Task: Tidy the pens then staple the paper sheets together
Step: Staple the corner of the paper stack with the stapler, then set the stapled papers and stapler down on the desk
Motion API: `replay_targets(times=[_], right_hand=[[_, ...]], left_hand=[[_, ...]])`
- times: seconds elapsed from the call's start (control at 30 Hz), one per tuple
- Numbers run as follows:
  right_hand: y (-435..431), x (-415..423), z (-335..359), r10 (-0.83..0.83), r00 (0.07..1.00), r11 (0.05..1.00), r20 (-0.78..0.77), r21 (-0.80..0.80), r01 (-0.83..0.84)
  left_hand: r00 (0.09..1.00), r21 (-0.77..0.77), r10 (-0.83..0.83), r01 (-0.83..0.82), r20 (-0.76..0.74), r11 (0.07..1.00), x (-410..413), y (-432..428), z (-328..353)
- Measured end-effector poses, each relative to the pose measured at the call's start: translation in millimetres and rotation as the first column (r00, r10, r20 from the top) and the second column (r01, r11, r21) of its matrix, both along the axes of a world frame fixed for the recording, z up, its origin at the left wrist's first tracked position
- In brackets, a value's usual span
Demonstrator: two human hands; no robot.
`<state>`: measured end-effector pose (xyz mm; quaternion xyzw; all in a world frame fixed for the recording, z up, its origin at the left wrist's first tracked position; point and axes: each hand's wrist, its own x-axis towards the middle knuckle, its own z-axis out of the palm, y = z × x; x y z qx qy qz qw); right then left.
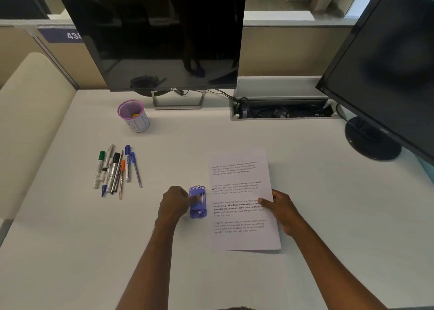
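While the pens (115, 171) lie loose at the left, outside the far cup (138, 124), neither step is judged done: the stapler (198, 201), just left of the paper sheets (242, 192), is gripped by the curled fingers of the left hand (172, 204), the sheets' right edge pinched by the right hand (280, 210).

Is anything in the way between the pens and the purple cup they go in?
No, nothing I can see. The pens lie on the desk near the cup, with only bare desk between them. The cup's top is open. The left hand holds the stapler; the right hand holds the paper.
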<state>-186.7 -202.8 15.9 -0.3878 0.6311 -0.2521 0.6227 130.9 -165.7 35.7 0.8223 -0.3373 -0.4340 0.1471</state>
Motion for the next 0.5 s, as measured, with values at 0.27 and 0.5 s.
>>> replay_targets(times=[0.27,0.5], right_hand=[[6.8,-22.5,14.2,-0.024,1.0,0.999,0.013,-0.04,0.025],[7.8,-41.7,28.5,-0.025,0.998,0.996,0.061,-0.078,0.03]], left_hand=[[0.98,-0.273,0.038,0.017,0.194,0.962,-25.7,0.9,15.3],[0.999,-0.56,0.053,-0.041,0.004,0.827,-69.5,-6.1,40.0]])
